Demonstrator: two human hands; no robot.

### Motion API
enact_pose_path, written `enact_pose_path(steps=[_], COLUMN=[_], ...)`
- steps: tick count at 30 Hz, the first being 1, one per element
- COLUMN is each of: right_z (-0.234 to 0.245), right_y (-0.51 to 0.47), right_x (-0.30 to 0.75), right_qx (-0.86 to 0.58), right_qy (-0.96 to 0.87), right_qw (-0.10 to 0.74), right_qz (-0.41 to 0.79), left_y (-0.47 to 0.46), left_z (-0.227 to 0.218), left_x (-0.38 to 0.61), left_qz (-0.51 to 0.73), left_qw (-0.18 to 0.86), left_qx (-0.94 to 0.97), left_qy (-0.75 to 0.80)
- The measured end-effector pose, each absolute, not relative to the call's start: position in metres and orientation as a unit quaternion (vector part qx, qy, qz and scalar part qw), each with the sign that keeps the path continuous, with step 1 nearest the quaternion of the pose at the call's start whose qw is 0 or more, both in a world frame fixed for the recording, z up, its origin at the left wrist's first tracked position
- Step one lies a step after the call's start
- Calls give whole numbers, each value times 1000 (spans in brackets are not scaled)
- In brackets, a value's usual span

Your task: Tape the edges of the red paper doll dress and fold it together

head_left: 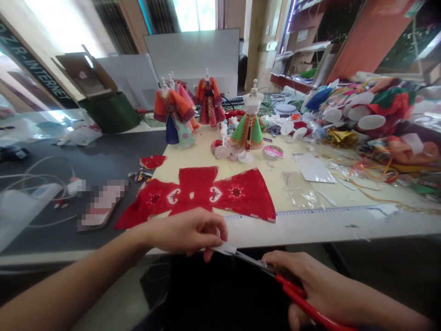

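My left hand (188, 232) is closed in a pinch on a small white paper piece (225, 248) just off the table's near edge. My right hand (310, 287) grips red-handled scissors (275, 276), whose blades reach the paper piece. Flat on the yellow table (275, 184) beyond my left hand lies a red paper garment cutout (203, 193) with white heart patterns. A long ruler (327, 210) lies along the front edge.
Several small mannequins in paper dresses (248, 128) (174, 115) (209, 101) stand at the back. A heap of colourful paper, white discs and scraps (365, 115) fills the right side. Tape rolls (273, 151), a clear sheet (312, 168), a cardboard box (86, 73) and cables (37, 184) are at the left.
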State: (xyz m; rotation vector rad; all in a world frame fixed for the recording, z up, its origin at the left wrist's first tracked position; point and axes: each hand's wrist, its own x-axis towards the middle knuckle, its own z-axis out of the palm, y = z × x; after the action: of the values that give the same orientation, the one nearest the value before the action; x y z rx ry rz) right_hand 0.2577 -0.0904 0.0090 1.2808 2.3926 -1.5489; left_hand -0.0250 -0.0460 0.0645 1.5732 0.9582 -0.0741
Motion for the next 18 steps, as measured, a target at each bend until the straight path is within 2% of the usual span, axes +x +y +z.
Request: enact_pose_path(steps=[18], right_z=[1], right_y=[-93], right_x=[258], right_qx=[411], right_qy=[777], right_qw=[-2], right_qz=[-477], left_y=[-47], left_z=[58], left_x=[-23], left_qz=[-41], left_qw=[580], left_qx=[690], left_qy=[430])
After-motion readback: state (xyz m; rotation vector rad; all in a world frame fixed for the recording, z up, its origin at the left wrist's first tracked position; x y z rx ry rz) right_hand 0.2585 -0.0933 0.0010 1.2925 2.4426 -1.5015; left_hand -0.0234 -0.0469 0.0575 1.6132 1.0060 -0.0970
